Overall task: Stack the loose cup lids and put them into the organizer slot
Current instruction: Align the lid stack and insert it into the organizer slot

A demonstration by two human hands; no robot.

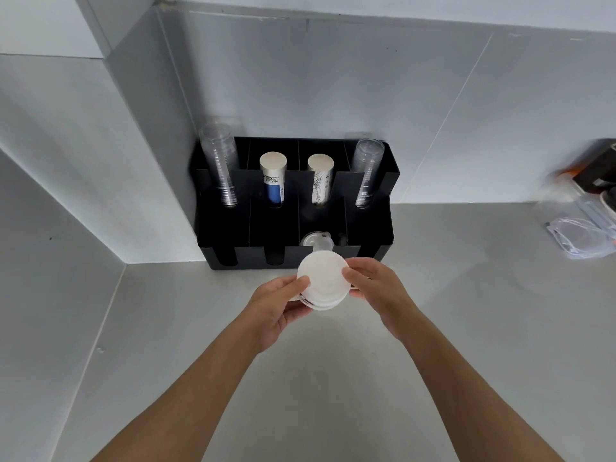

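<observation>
A short stack of white cup lids [322,281] is held between both hands above the grey counter, just in front of the black organizer [370,225]. My left hand [278,310] grips the stack from the left and underneath, while my right hand [376,288] pinches its right rim. Several clear lids [316,241] lie in the organizer's third lower slot from the left, directly behind the stack.
The organizer's upper slots hold two stacks of clear cups [220,165] [366,171] and two stacks of paper cups [273,175] [320,178]. Plastic-wrapped items [580,238] lie at the counter's right edge. A wall corner stands to the left.
</observation>
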